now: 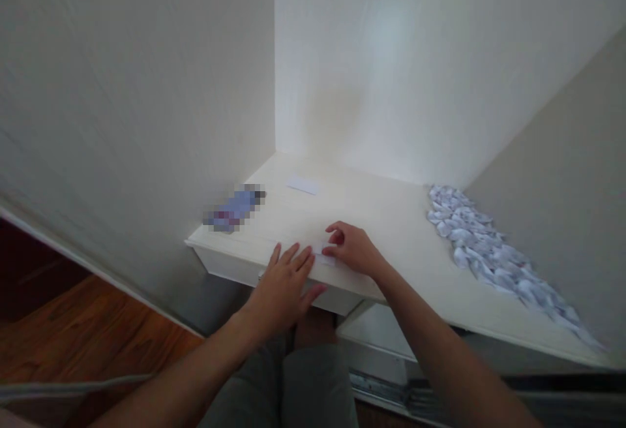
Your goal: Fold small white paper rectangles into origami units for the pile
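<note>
Where the fingers meet: thin white strip, near the front edge of the surface, partly covered by fingertips.
Right hand: curled, thumb and fingertips at strip; can't tell if pinched.
Left hand: spread, grasping nothing, over front edge, fingertips beside strip.
Strip at edge: could crease or slip off if fingers drag or press unevenly.
Second strip: flat, white, paper-like, toward back-left corner.
Blurred item: pixelated, bluish, oblong, front-left corner.
White pieces: crumpled, overlapping, along right edge.
Surface: smooth, off-white.
</note>
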Demonstrator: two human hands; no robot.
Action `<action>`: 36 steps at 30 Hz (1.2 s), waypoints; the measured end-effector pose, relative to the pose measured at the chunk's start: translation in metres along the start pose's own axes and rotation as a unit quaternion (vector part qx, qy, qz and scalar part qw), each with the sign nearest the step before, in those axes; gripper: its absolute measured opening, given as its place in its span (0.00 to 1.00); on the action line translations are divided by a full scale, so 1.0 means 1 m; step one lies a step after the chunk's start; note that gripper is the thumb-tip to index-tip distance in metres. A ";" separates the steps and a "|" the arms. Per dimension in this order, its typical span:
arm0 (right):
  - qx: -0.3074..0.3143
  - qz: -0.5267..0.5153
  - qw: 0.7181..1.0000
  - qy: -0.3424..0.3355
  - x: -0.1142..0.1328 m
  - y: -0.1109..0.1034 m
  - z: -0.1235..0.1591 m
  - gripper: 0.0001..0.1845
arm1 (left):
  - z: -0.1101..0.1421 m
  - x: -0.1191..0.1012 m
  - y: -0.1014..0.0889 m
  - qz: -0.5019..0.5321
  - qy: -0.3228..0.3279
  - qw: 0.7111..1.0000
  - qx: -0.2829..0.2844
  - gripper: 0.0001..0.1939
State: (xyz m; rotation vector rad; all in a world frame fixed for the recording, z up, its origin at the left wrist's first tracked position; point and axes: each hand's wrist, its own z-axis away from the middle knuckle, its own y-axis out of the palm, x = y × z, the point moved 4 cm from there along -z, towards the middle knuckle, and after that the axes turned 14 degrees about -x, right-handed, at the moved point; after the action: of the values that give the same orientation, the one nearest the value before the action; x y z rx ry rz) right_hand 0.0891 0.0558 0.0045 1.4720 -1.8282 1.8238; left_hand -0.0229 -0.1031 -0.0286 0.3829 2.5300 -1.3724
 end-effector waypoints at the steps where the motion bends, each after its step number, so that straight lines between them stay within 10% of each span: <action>1: 0.000 -0.009 1.000 0.007 -0.001 0.001 -0.002 0.19 | -0.004 0.001 -0.001 0.032 -0.023 0.999 -0.012 0.21; 9: -0.042 -0.169 0.984 0.036 0.009 -0.003 0.016 0.16 | -0.039 0.019 -0.013 0.242 -0.193 0.946 -0.097 0.11; 16: -0.097 -0.235 0.966 0.045 0.015 -0.022 0.046 0.17 | -0.048 0.004 -0.019 0.380 -0.219 0.895 -0.079 0.13; 36: -0.074 0.069 0.995 -0.007 -0.023 -0.021 0.040 0.05 | -0.058 -0.012 0.026 0.039 0.060 0.997 0.012 0.15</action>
State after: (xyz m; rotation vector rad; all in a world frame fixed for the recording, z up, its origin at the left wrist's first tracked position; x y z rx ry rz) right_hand 0.1356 0.0387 -0.0073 1.3405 -2.0692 1.6953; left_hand -0.0077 -0.0419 -0.0136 0.5790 2.5649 -1.3918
